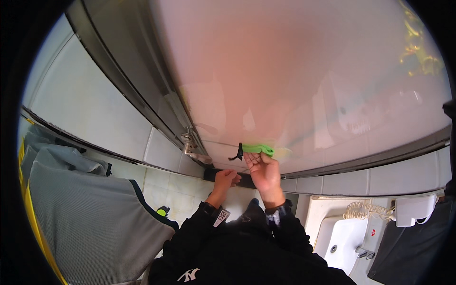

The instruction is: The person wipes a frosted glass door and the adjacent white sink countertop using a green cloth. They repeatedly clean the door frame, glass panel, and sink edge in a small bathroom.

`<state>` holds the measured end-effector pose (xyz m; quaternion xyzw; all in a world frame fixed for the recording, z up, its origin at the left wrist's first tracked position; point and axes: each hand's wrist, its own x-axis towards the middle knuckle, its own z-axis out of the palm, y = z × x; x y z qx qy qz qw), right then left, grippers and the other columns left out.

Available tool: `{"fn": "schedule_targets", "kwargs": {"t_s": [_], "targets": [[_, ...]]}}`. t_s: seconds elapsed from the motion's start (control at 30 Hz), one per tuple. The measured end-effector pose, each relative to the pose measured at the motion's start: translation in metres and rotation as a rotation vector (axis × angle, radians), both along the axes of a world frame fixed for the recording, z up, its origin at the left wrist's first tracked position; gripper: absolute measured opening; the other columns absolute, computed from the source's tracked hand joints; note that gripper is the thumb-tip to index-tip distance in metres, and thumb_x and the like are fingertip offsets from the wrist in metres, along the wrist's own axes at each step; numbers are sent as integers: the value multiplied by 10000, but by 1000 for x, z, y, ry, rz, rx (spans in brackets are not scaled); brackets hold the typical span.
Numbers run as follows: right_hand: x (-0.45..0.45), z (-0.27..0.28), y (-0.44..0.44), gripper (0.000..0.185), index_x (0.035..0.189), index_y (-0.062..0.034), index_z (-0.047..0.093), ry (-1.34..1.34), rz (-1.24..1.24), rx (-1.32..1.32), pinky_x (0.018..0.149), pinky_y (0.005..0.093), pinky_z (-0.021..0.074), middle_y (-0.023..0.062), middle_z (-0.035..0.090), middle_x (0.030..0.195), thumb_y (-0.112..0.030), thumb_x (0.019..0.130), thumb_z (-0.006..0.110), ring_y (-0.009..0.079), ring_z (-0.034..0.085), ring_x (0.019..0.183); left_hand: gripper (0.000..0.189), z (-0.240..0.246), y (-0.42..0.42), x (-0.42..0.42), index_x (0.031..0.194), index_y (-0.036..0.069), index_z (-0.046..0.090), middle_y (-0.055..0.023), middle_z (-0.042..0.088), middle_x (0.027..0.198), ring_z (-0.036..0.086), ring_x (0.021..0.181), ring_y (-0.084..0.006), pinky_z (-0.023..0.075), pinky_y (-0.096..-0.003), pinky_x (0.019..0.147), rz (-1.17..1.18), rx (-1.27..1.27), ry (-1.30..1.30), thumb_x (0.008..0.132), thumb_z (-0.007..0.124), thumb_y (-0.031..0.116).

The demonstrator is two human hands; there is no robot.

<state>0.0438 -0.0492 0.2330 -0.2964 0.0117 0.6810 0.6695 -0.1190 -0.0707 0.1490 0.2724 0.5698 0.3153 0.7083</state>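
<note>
My right hand (263, 174) has its fingertips and thumb on a folded green cloth (257, 149), up against a glossy pale door (270, 89) that reflects the room. A black strap or cord (240, 151) lies at the left end of the cloth. Lower and to the left, my left hand (226, 182) has its fingers curled, with no object visible in them. A metal door handle (198, 155) is left of both hands, beside the dark door frame (142, 103).
A grey mesh fabric hamper or cover (96, 217) with yellow edging stands at left. At right are a white sink (342, 238) with a tap (364, 253), a wall-mounted hair dryer (415, 211) with a coiled cord, and a dark hanging panel (409, 238). Tiled walls surround the doorway.
</note>
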Motion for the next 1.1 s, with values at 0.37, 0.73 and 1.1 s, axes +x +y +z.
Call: {"fn": "schedule_targets", "kwargs": {"t_s": [0.37, 0.73, 1.1], "targets": [[-8, -111, 7, 234, 1181, -34, 622, -163, 208, -174, 1017, 484, 508, 89, 684, 1227, -9, 958, 554, 267, 648, 1171, 316, -17, 2, 58, 1210, 62, 692, 6, 719, 1066, 656, 946, -113, 483, -274, 795, 479, 177, -62, 1058, 589, 319], [68, -80, 9, 278, 1230, 65, 661, -807, 749, -132, 864, 300, 535, 111, 698, 1157, -80, 994, 646, 180, 675, 974, 727, -6, 36, 161, 1630, -24, 146, -196, 224, 1663, 251, 1517, -295, 226, -352, 1222, 853, 227, -13, 1118, 380, 435], [118, 25, -11, 224, 1232, 8, 649, -1091, 639, 248, 791, 327, 606, 123, 714, 1161, -90, 1039, 592, 215, 722, 988, 690, -9, 81, 143, 1622, -58, 146, -190, 101, 1730, 84, 1604, -282, 81, -343, 1274, 1304, 347, -128, 1113, 346, 363]]}}
